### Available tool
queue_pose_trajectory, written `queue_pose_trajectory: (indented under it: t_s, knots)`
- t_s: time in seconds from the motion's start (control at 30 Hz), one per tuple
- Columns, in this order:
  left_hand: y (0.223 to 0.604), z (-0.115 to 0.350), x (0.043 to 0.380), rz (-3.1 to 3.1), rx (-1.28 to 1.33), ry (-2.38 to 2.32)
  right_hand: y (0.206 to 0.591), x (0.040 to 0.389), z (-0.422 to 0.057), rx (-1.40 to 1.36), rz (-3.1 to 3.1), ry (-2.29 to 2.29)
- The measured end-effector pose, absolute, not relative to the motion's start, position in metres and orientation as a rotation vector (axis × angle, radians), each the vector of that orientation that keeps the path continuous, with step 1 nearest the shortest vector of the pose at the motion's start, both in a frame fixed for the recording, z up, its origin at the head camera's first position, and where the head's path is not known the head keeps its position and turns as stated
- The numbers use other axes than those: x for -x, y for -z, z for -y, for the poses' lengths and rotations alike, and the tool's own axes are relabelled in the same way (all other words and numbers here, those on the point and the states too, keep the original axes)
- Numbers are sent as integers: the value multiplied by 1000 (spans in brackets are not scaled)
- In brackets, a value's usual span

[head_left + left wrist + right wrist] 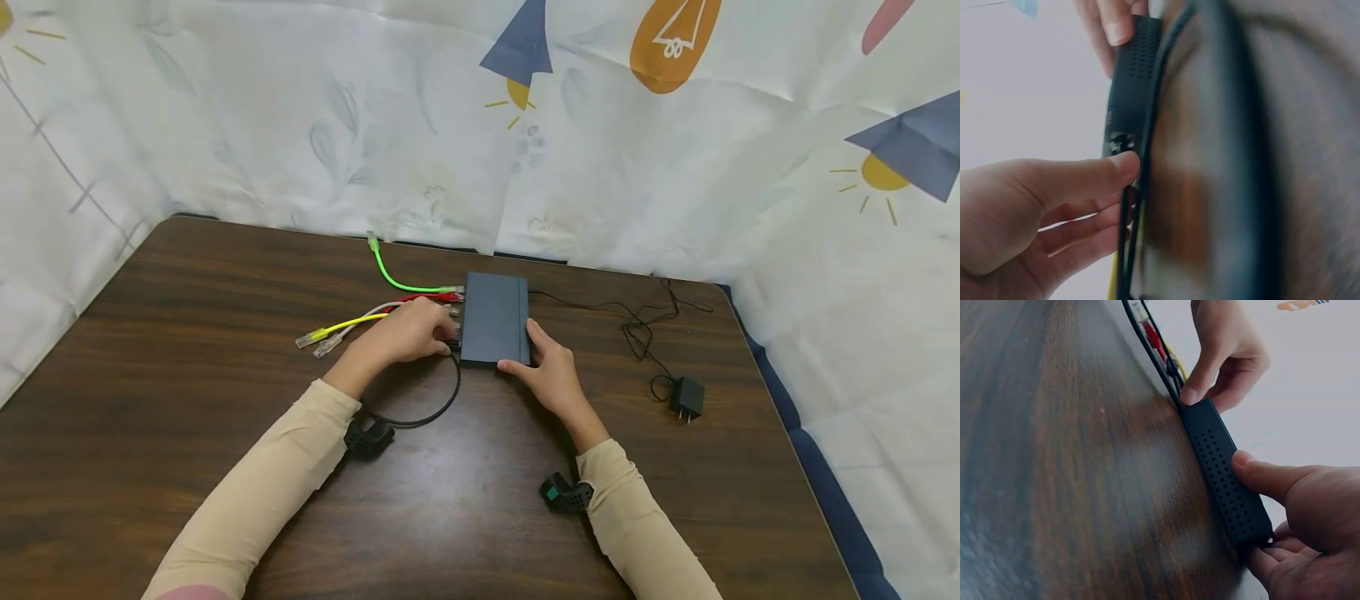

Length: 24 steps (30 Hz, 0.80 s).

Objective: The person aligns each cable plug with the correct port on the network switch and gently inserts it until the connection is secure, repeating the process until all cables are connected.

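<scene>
A dark grey network switch lies on the table, its vented end facing me in the right wrist view. My right hand grips its right side, thumb at the near corner. At the left, port side, my left hand pinches a black network cable right at the ports; the plug is hidden behind the fingers. That cable curves in a loop over the table toward me. Green, red and yellow network cables also lie along the port side, partly behind the left hand.
A black power adapter with two prongs lies on the right, its tangled thin cord running to the back of the switch. Light cables with clear plugs lie at the left. A patterned white curtain hangs behind the brown table.
</scene>
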<state>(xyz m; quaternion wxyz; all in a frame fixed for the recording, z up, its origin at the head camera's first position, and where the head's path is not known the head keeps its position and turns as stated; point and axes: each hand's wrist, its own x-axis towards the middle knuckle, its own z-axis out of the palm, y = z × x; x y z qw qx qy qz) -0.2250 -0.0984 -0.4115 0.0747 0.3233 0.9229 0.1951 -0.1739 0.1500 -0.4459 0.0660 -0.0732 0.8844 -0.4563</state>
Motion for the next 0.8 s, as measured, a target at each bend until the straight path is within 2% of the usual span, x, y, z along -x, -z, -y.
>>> queue_pose_trajectory:
  t_s: [0.8]
  knots:
    - [402,114,228,-2837,-806,-614,444,172,-149,173,-2655,1397]
